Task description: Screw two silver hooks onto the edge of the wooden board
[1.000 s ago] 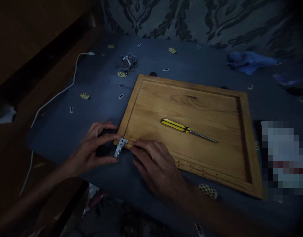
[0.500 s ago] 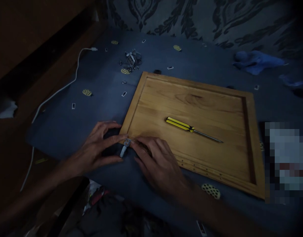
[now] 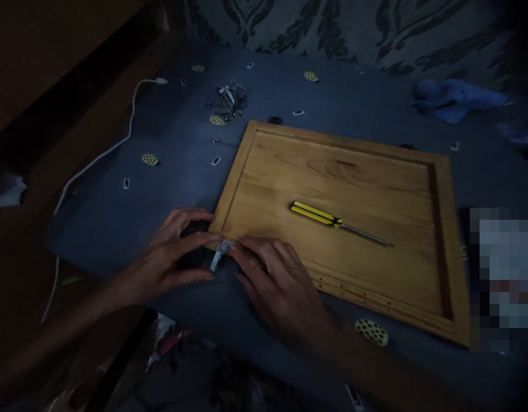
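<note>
A small metal hinge (image 3: 221, 249) lies at the near left corner of a framed wooden panel (image 3: 328, 171), its arm jutting past the edge. Around it is my left hand (image 3: 169, 252), index fingertip at its top and thumb by the arm's lower end, the other fingers resting near the panel's left side. My right hand (image 3: 281, 274) presses its bent index finger against the hinge's right side. Its thumb is tucked below the panel edge, and part of the grip is hidden. A yellow and black screwdriver (image 3: 318, 214) lies on the panel, tip pointing right.
Metal fittings and screws (image 3: 232, 98) are heaped on the dark patterned cloth (image 3: 173, 126) behind the panel. A white cable (image 3: 130, 123) runs down the left. Blue gloves or cloth (image 3: 453, 100) lie at the far right. Small holes line the panel's near edge.
The view has shifted slightly. Both hands stay at the hinge in nearly the same pose, and the hinge and screwdriver keep their places on the panel.
</note>
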A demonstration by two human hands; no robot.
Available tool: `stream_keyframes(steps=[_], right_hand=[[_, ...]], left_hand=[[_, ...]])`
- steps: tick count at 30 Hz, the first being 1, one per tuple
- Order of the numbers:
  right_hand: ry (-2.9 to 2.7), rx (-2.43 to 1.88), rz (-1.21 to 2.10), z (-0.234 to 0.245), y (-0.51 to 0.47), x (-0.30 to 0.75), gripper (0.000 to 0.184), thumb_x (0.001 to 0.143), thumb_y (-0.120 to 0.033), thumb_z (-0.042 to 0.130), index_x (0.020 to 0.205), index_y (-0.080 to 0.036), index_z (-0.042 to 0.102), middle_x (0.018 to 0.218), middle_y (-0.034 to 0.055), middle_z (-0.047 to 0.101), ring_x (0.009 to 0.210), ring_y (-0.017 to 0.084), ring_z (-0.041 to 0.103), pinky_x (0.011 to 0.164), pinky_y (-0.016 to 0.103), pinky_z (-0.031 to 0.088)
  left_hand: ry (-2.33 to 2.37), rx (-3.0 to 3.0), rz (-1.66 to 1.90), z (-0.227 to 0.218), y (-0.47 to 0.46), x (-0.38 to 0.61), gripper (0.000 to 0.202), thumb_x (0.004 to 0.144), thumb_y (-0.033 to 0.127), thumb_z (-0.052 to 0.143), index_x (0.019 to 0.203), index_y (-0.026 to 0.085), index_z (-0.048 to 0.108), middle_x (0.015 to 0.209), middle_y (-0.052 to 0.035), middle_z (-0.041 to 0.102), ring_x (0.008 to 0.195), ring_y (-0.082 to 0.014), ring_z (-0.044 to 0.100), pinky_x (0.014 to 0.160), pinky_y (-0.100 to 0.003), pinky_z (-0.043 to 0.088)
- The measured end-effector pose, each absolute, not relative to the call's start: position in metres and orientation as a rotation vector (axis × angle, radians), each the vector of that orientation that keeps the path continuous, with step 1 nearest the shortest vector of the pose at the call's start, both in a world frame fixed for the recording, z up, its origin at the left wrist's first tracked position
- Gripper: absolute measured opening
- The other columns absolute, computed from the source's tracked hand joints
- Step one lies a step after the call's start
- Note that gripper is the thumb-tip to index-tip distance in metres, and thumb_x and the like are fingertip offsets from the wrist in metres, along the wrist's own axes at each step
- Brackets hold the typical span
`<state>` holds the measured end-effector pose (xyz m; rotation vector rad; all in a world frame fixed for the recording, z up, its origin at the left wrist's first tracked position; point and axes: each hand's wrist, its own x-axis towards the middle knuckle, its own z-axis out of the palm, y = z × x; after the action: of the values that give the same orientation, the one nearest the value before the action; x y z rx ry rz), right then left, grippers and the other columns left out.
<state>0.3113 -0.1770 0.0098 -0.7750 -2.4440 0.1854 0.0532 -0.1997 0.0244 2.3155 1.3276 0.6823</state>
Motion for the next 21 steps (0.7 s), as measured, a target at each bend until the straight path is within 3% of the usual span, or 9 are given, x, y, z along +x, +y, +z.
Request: stream_keyframes(steps=[9, 21], right_hand=[[-2.423, -0.767, 0.217, 0.0106, -0.1768, 0.3143, 0.029, 0.105, -0.013, 0.054, 0.131, -0.008, 0.064, 0.116, 0.0160, 0.072, 0.105, 0.025, 0.062, 0.087, 0.039, 0.057], [-2.447, -0.755, 0.193, 0.0090, -0.1780, 0.3128, 0.030, 0.105, -0.012, 0.052, 0.133, -0.006, 0.062, 0.118, 0.0171, 0.071, 0.105, 0.026, 0.058, 0.086, 0.040, 0.057]], left_hand=[[1.311, 2.282, 0.680, 0.0255, -0.1982, 0.0553, 0.046, 0.097, 0.046, 0.073, 0.141, 0.036, 0.062, 0.148, -0.0074, 0.053, 0.135, -0.0291, 0.050, 0.115, -0.048, 0.049], [1.279, 2.344, 0.642, 0.0262, -0.1986, 0.0540, 0.044, 0.104, 0.049, 0.060, 0.142, 0.028, 0.058, 0.149, -0.0098, 0.049, 0.135, -0.0257, 0.049, 0.116, -0.043, 0.047]])
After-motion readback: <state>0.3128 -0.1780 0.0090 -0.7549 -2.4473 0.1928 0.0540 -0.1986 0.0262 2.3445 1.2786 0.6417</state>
